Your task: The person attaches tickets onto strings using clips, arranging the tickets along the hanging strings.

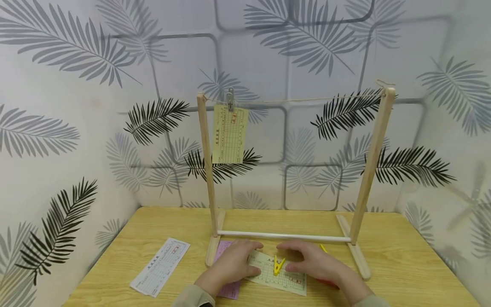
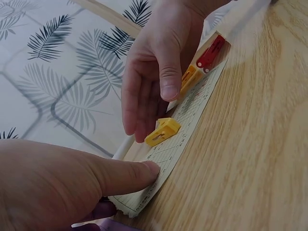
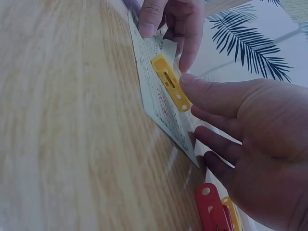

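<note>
A pale yellow-green printed paper slip [image 1: 264,279] lies on the light wood-grain surface [image 1: 406,260] between the two hands, with a yellow plastic clothespin [image 1: 278,266] resting on top of it. The left hand [image 1: 235,261] is at the slip's left end, thumb touching the paper and spread apart from the fingers, while the right hand [image 1: 312,261] curves just beside the clothespin, its thumb and fingers apart. A purple printed paper slip [image 1: 229,291] lies partly under the left hand, and a red plastic clothespin [image 3: 210,207] lies near the right.

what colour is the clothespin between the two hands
Yellow; the clothespin shows best in the right wrist view.
</note>
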A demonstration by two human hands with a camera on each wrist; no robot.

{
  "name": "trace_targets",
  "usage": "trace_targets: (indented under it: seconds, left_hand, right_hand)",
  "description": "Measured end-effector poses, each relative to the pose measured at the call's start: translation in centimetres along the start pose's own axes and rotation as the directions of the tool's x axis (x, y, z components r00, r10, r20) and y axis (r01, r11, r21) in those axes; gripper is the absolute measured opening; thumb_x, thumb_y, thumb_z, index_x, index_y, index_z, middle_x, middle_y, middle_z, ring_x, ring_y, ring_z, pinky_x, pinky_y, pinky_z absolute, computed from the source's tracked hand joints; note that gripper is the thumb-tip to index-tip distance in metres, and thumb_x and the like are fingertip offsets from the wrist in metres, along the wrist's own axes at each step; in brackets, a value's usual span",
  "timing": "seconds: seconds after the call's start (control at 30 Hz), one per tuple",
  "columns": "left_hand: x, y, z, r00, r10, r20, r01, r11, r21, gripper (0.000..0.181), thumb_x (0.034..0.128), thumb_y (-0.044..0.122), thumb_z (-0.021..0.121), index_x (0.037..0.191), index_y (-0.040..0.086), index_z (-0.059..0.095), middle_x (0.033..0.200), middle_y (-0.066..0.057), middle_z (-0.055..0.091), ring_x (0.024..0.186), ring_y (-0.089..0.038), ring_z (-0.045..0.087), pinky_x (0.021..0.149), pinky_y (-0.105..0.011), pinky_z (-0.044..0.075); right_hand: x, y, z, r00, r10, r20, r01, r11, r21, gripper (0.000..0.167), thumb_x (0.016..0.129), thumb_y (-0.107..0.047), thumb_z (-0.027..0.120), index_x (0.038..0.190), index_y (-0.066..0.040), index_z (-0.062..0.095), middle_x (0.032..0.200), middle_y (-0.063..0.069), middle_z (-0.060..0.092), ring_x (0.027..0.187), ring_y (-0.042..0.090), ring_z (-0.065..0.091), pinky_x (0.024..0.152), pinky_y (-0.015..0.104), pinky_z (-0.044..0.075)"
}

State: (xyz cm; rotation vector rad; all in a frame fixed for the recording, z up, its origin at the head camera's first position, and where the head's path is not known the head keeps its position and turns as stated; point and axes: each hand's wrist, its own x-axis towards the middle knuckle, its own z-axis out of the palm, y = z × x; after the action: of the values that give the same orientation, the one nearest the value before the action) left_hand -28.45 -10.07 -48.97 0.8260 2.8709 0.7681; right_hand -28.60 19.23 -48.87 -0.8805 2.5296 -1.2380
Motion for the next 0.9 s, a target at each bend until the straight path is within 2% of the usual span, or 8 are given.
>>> trace_targets:
  seconds: [0.27,0.37,0.53,0.6,0.67,0.77,0.83,0.9]
  left_hand:
    - [0.3,0.0,-0.2,1.0,-0.021,0.011,0.022,0.999,-0.029,0.062,0.0894,0.032,0.094,0.144,0.015,0.071,0.143,-0.001,0.071,0.137,-0.029,0.062,0.117,-0.053,0.047]
    - [0.5,-0.2,-0.1,1.0,-0.021,0.015,0.022,0.999,-0.038,0.058,0.0897,0.031,0.094,0.141,0.015,0.073,0.138,0.001,0.073,0.132,-0.027,0.065,0.115,-0.053,0.049]
    - [0.5,-0.5,0.0,0.999,-0.034,0.006,0.035,0.998,-0.059,0.047,0.0914,0.028,0.093,0.134,0.015,0.076,0.128,0.004,0.076,0.122,-0.023,0.069,0.108,-0.051,0.055]
    - [0.5,-0.5,0.0,0.999,-0.04,-0.01,0.04,0.998,-0.056,0.041,0.0935,0.026,0.091,0.13,0.015,0.077,0.124,0.004,0.077,0.118,-0.022,0.071,0.105,-0.05,0.057]
    - [0.4,-0.5,0.0,0.999,-0.042,-0.031,0.041,0.998,-0.043,0.035,0.0951,0.024,0.089,0.127,0.014,0.078,0.122,0.004,0.077,0.114,-0.019,0.071,0.102,-0.048,0.058]
    - [0.4,-0.6,-0.1,0.998,-0.032,-0.062,0.03,0.999,-0.027,0.029,0.0961,0.02,0.088,0.123,0.013,0.08,0.108,0.007,0.076,0.099,-0.012,0.07,0.092,-0.04,0.059]
    - [0.3,-0.6,0.0,0.997,-0.021,-0.075,0.019,0.999,-0.026,0.025,0.096,0.017,0.087,0.119,0.012,0.08,0.098,0.01,0.072,0.089,-0.007,0.065,0.084,-0.034,0.057]
    - [0.3,-0.7,0.0,0.997,-0.012,-0.083,0.009,0.999,-0.035,0.021,0.0961,0.014,0.087,0.116,0.012,0.08,0.09,0.013,0.066,0.08,-0.004,0.058,0.077,-0.03,0.054]
  right_hand:
    - [0.9,0.3,-0.2,0.996,-0.073,0.046,0.074,0.996,-0.042,0.049,0.099,-0.024,0.085,0.146,-0.016,0.071,0.149,0.002,0.067,0.142,0.034,0.057,0.116,0.048,0.048]
    - [1.0,0.3,-0.1,0.99,-0.119,0.07,0.121,0.992,-0.03,0.047,0.101,-0.022,0.083,0.145,-0.012,0.071,0.15,0.007,0.066,0.142,0.036,0.056,0.117,0.046,0.046]
    - [1.1,0.7,0.1,0.979,-0.179,0.099,0.186,0.98,-0.071,0.045,0.104,-0.022,0.079,0.146,-0.01,0.069,0.152,0.018,0.062,0.143,0.043,0.054,0.118,0.053,0.046]
    - [1.2,0.8,0.2,0.978,-0.183,0.098,0.192,0.976,-0.098,0.044,0.105,-0.022,0.079,0.146,-0.011,0.07,0.152,0.019,0.061,0.143,0.043,0.054,0.117,0.059,0.045]
    - [1.2,1.0,0.3,0.978,-0.189,0.088,0.2,0.97,-0.138,0.041,0.105,-0.023,0.079,0.144,-0.014,0.071,0.15,0.016,0.063,0.141,0.04,0.056,0.115,0.06,0.046]
    - [1.3,0.9,0.4,0.976,-0.207,0.061,0.214,0.965,-0.149,0.036,0.103,-0.02,0.08,0.137,-0.014,0.073,0.144,0.011,0.067,0.137,0.034,0.06,0.114,0.056,0.049]
    - [1.2,0.7,0.5,0.977,-0.209,0.04,0.213,0.966,-0.15,0.032,0.101,-0.019,0.083,0.131,-0.015,0.074,0.138,0.007,0.07,0.133,0.029,0.062,0.113,0.049,0.05]
    - [1.2,0.5,0.6,0.98,-0.197,0.026,0.199,0.972,-0.125,0.03,0.1,-0.016,0.084,0.127,-0.014,0.073,0.134,0.005,0.072,0.129,0.027,0.064,0.111,0.046,0.051]
